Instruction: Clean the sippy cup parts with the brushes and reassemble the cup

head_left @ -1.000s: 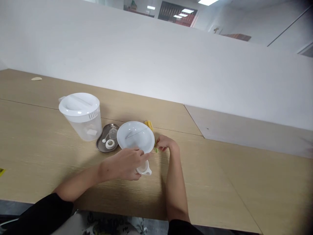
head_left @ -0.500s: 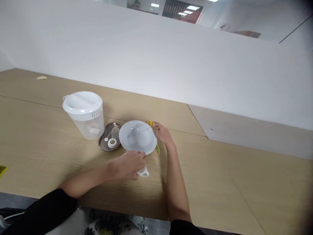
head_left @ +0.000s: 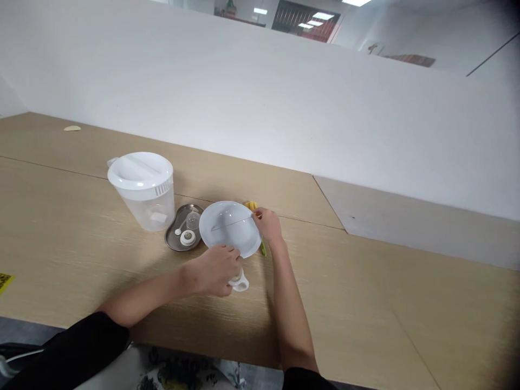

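A white bowl (head_left: 221,235) stands on the table in front of me. My right hand (head_left: 268,223) is at its right rim, fingertips pinching one end of a thin rod (head_left: 231,223) that slants down into the bowl. Just below the near rim, my left hand (head_left: 219,271) is closed around a small clear-and-white piece. Its white loop handle (head_left: 241,283) sticks out to the right, while my fingers hide the rest. Partly behind the bowl and right hand lies a thing with a yellow end (head_left: 251,205) and a green end (head_left: 263,249).
Left of the bowl, a kidney-shaped metal tray (head_left: 173,243) holds a small white spoon (head_left: 179,231), a clear cup (head_left: 193,220) and a white ring-shaped piece (head_left: 187,238). A lidded pitcher (head_left: 142,179) stands farther left. A white wall (head_left: 244,103) borders the table's back.
My right hand has lowered slightly at the bowl's rim, still pinching the rod. My left hand has stayed almost in place with the handled piece. The view has shifted slightly.
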`<action>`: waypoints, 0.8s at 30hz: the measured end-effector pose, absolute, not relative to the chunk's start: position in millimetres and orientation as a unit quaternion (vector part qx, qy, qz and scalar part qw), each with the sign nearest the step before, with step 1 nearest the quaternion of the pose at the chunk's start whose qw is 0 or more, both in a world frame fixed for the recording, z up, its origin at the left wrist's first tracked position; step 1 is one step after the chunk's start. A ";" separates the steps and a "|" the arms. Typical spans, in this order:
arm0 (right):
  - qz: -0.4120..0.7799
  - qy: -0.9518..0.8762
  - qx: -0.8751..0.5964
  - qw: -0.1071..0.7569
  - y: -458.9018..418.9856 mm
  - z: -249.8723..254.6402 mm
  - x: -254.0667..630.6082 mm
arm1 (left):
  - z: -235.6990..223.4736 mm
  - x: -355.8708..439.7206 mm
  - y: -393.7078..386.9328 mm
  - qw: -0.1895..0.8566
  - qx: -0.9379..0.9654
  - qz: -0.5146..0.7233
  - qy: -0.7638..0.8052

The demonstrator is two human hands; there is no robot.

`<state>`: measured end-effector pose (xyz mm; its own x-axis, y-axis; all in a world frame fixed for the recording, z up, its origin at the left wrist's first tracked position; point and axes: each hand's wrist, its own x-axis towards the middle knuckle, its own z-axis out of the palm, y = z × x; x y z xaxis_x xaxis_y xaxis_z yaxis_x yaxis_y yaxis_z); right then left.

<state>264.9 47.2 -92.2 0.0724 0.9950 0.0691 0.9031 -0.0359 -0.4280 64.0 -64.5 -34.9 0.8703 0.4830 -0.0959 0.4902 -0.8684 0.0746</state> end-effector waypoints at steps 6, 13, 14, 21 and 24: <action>0.115 -0.664 -0.711 0.200 42.9 -83.5 263.6 | -25.1 56.7 -58.1 0.084 0.969 0.020 0.231; 0.133 -0.667 -0.653 0.332 20.8 -50.4 250.0 | -10.0 22.7 -8.5 0.051 0.856 0.042 0.513; 0.150 -0.670 -0.634 0.355 17.4 -46.2 245.9 | -13.3 16.6 -0.4 0.043 0.826 0.008 0.562; 0.289 -0.674 -0.538 0.416 5.0 -37.8 214.3 | -53.8 -7.8 36.9 0.099 0.804 -0.061 0.583; 0.299 -0.707 -0.521 0.373 5.6 -43.8 206.9 | -62.5 -8.8 43.4 0.094 0.809 -0.062 0.577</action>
